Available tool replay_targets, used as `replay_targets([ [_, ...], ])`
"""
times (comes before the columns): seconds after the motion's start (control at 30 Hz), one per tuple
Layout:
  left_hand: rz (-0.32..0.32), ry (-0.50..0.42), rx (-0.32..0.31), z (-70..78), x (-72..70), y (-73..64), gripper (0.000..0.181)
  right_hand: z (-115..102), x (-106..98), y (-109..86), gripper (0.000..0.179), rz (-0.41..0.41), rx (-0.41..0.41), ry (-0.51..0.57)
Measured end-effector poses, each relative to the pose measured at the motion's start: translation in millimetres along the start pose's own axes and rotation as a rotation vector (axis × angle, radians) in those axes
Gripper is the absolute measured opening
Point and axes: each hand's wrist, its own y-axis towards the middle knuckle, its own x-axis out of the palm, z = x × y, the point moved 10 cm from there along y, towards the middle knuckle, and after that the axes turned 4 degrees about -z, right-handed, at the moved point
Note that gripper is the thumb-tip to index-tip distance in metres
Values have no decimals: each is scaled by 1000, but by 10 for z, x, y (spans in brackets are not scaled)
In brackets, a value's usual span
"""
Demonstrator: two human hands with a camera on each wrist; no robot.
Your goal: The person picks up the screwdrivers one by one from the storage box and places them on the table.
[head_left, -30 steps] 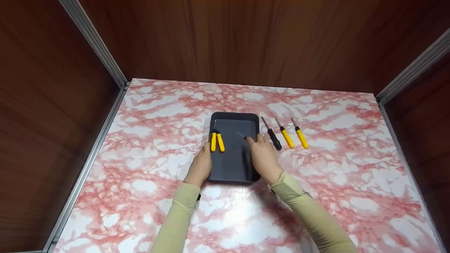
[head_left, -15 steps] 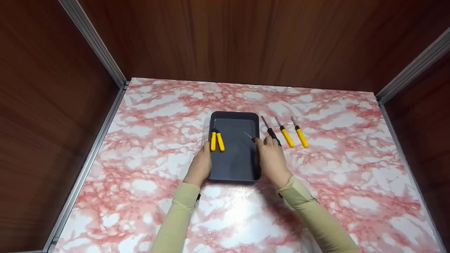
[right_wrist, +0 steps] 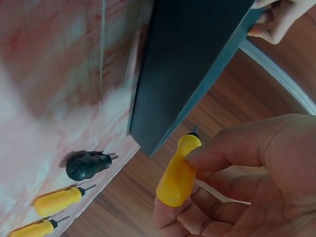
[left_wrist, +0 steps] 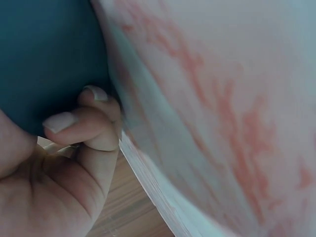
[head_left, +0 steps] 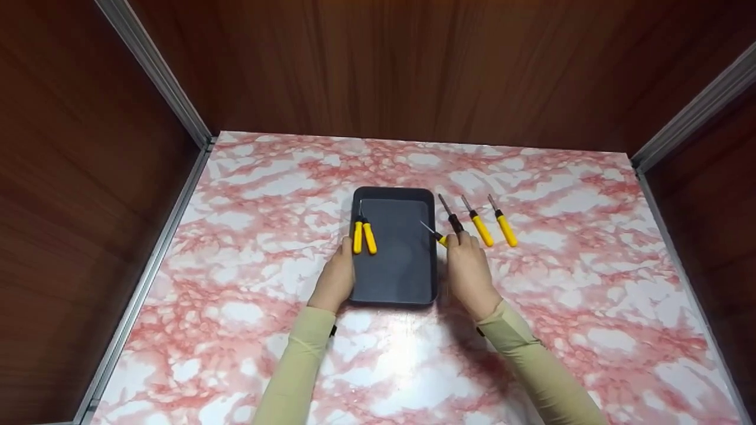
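My left hand [head_left: 335, 274] grips the left wall of a dark grey rectangular tray [head_left: 393, 271]; in the left wrist view its fingers curl against the tray's outer side [left_wrist: 49, 59]. Just right of the tray, my right hand [head_left: 471, 271] pinches a small yellow-handled screwdriver [right_wrist: 178, 175] between thumb and fingers. Its thin shaft points up and left, across the tray's right rim. Inside the tray, on the left, lie two yellow screwdrivers, one [head_left: 358, 237] close to the wall and another [head_left: 370, 239] beside it.
A black screwdriver [head_left: 453, 222] lies right of the tray, its handle end hidden by my right hand. Further right are two more yellow screwdrivers, a nearer one [head_left: 482, 229] and an outer one [head_left: 506, 229]. Brown wooden panels [head_left: 378, 71] enclose the red-and-white marbled table [head_left: 266, 177].
My right hand has moved right, from over the tray to beside it, carrying the screwdriver. More of the yellow handle now shows. The left hand and tray have stayed in place.
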Motion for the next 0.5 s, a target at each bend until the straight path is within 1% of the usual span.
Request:
replay_targets([
  [0.2,-1,-5,0,3,-2,0,29,66,-13,-52,13,-1,20,-1],
  [0.4,5,-11,9,18,-9,5,28,117,-25,-105,22,1,25,35],
  [0.5,6,-4,1,3,-7,5,27,133,-37,-132,24,11,29,43],
])
